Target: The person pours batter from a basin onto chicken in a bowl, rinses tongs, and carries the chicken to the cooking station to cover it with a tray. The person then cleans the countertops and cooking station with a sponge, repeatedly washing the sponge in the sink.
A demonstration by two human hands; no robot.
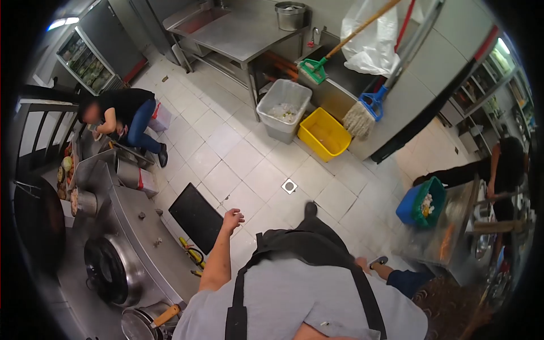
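My left hand [233, 219] hangs out over the floor beside my body, its fingers loosely bent and apart, with nothing in it. Nearest to it is a black mat [196, 217] on the tiles. My right forearm shows only in part at the bottom edge, bent up against my chest, and its hand is out of the frame. I wear a grey shirt and a dark apron [300, 247].
Left are a steel stove counter [136, 226] with pots and a crouching person [133, 116]. Ahead stand a grey bin [283, 133], a yellow bucket [324, 136] and mops. At right are a blue bin [409, 205], a person reaching over a counter and another close beside me.
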